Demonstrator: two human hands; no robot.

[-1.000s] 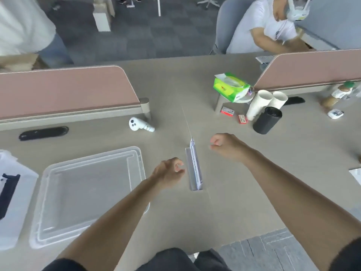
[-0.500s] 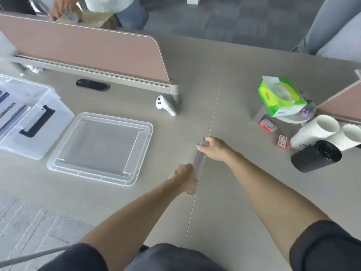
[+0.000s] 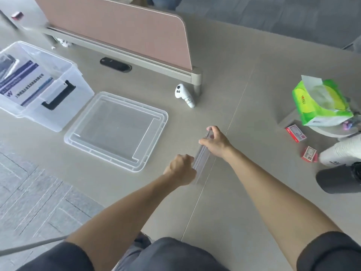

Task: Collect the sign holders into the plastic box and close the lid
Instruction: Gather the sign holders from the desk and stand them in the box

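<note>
A clear acrylic sign holder [image 3: 201, 156] is seen edge-on in the middle of the table, held at both ends. My left hand [image 3: 180, 170] grips its near end and my right hand [image 3: 214, 142] pinches its far end. The clear plastic box [image 3: 64, 98] stands open at the far left with printed sign holders lying inside and a black handle on its side. Its clear lid [image 3: 154, 132] lies flat on the table between the box and my hands.
A pink desk divider [image 3: 121, 30] runs along the back, with a white controller [image 3: 184, 95] at its foot. To the right are a green tissue pack [image 3: 320, 103], two small red boxes [image 3: 296, 133], paper cups [image 3: 340, 153] and a black cup [image 3: 338, 180].
Both hands have closed on the sign holder, which stood free a second ago. My view has swung left, so the open box has come into sight.
</note>
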